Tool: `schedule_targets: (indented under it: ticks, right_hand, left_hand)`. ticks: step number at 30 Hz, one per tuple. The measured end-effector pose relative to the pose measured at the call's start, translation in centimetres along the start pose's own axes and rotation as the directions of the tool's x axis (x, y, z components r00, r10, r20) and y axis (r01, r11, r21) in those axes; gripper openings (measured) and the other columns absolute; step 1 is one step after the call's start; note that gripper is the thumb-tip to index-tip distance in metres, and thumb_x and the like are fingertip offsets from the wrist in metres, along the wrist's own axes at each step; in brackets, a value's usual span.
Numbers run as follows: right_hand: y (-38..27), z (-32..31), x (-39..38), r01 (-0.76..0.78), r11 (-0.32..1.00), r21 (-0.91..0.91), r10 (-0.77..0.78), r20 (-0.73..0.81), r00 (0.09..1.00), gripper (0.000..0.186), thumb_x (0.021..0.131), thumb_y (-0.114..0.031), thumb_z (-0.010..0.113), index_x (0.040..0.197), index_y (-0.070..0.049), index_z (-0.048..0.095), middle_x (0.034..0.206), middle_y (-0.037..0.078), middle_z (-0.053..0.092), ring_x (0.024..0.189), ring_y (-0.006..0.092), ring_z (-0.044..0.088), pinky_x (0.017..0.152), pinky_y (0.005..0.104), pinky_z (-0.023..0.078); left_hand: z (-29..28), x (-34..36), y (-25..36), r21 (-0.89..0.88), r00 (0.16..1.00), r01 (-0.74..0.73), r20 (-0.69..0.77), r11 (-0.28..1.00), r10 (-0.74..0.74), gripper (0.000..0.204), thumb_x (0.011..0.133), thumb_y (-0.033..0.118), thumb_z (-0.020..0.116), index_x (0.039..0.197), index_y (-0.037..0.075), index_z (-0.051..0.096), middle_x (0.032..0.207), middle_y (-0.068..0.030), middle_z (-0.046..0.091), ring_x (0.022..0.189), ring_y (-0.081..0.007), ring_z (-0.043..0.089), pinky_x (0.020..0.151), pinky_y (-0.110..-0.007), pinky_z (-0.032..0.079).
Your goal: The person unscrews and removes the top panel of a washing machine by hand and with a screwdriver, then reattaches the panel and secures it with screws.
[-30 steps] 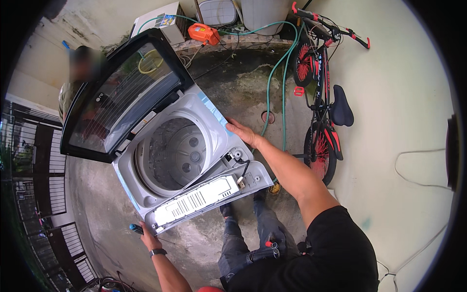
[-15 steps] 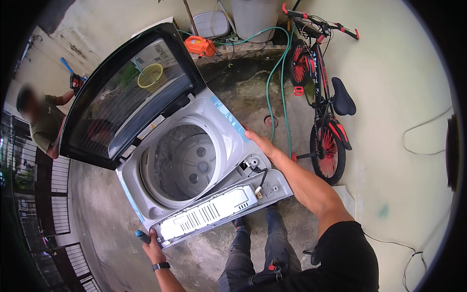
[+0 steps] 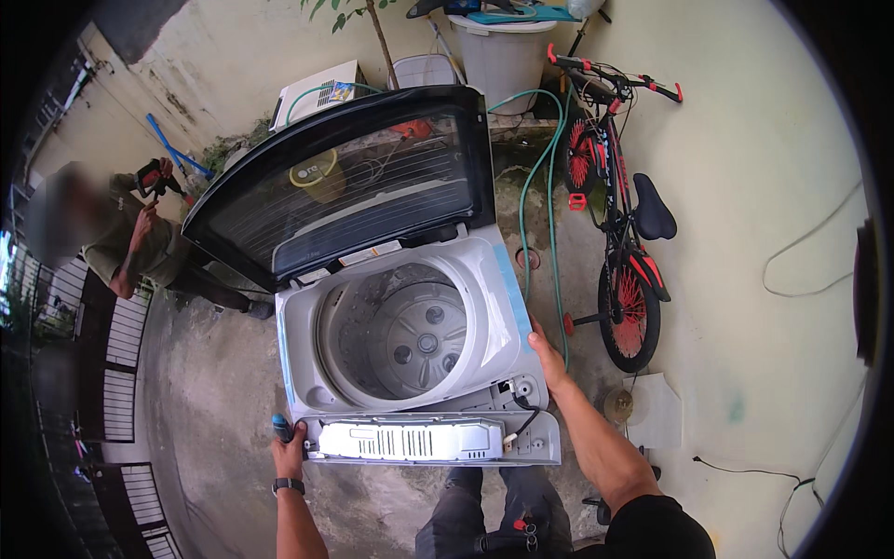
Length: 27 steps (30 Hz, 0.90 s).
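Observation:
A top-loading washing machine stands before me with its dark glass lid raised and the metal drum showing. Along its near edge the control panel is lifted and flipped, baring a silver cover and a dark cable with a white connector. At the panel's left end, my left hand is closed round the corner with a teal-and-black-handled tool held in it; the tool's tip is hidden. My right hand grips the machine's right side, thumb on the top edge, other fingers mostly hidden.
A black and red bicycle leans at the right wall. Green hose runs along the floor beside the machine. Behind stand a large pale bin and a thin tree trunk. At the left, another person holds a red-and-black power tool.
The washing machine has turned clockwise in view, its panel now nearly level, with both my hands still on it. The other person has brought both hands to the power tool.

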State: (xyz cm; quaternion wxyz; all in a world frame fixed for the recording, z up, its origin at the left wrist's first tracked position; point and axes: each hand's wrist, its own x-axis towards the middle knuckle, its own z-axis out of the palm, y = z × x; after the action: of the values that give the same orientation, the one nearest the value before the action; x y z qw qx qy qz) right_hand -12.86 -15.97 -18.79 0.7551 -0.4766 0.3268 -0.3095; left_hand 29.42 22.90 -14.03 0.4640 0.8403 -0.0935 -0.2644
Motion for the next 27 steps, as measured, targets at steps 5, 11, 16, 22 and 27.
schedule_targets:
  ticks: [5,11,16,22,27]
  right_hand:
    - [1.0,1.8,-8.6,0.026,0.994,0.103,-0.011,-0.139,0.99,0.091,0.099,-0.052,0.052,0.165,-0.003,0.012,0.169,0.017,0.02,0.155,0.0279,0.021,0.125,0.0393,0.017]
    - [2.4,4.7,-17.3,0.046,0.991,0.126,0.003,-0.36,0.933,0.085,0.099,-0.05,0.052,0.165,-0.007,0.019,0.167,0.013,0.025,0.153,0.0272,0.026,0.124,0.0406,0.019]
    - [7.4,3.1,-20.4,0.098,0.995,-0.031,-0.102,-0.435,0.895,0.081,0.103,-0.04,0.048,0.163,0.003,0.015,0.17,0.021,0.018,0.157,0.0294,0.016,0.126,0.0393,0.012]
    - [8.5,2.9,-23.2,0.137,0.99,-0.03,-0.133,-0.513,0.848,0.079,0.104,-0.038,0.049,0.162,0.004,0.017,0.169,0.021,0.02,0.157,0.0302,0.017,0.126,0.0393,0.012]
    - [7.6,0.9,-23.0,0.059,0.986,-0.156,-0.133,-0.517,0.845,0.079,0.104,-0.039,0.049,0.161,0.005,0.018,0.166,0.023,0.023,0.155,0.0331,0.02,0.126,0.041,0.013]
  left_hand:
    - [-1.3,1.9,0.9,0.172,0.996,-0.013,0.091,0.985,-0.003,0.031,0.089,0.028,0.081,0.098,-0.002,0.077,0.087,-0.0009,0.073,0.076,-0.0105,0.064,0.072,-0.029,0.05]
    - [-1.6,4.0,1.3,0.223,0.987,0.001,0.154,0.975,-0.036,0.042,0.083,0.034,0.085,0.103,-0.002,0.077,0.091,-0.004,0.074,0.08,-0.0138,0.067,0.076,-0.031,0.053]
    - [1.0,5.8,2.2,0.232,0.972,-0.025,0.233,0.972,-0.03,0.04,0.086,0.028,0.084,0.11,-0.003,0.076,0.093,-0.0047,0.074,0.083,-0.0142,0.067,0.078,-0.031,0.053]
    - [2.4,6.9,2.3,0.279,0.961,-0.05,0.273,0.959,-0.029,0.045,0.087,0.03,0.083,0.115,-0.004,0.075,0.098,-0.0054,0.074,0.086,-0.015,0.067,0.082,-0.032,0.054]
    - [5.7,5.7,2.7,0.222,0.994,-0.031,0.112,0.975,0.006,0.034,0.086,0.031,0.085,0.1,0.002,0.076,0.084,0.0017,0.067,0.072,-0.0105,0.058,0.064,-0.031,0.047]
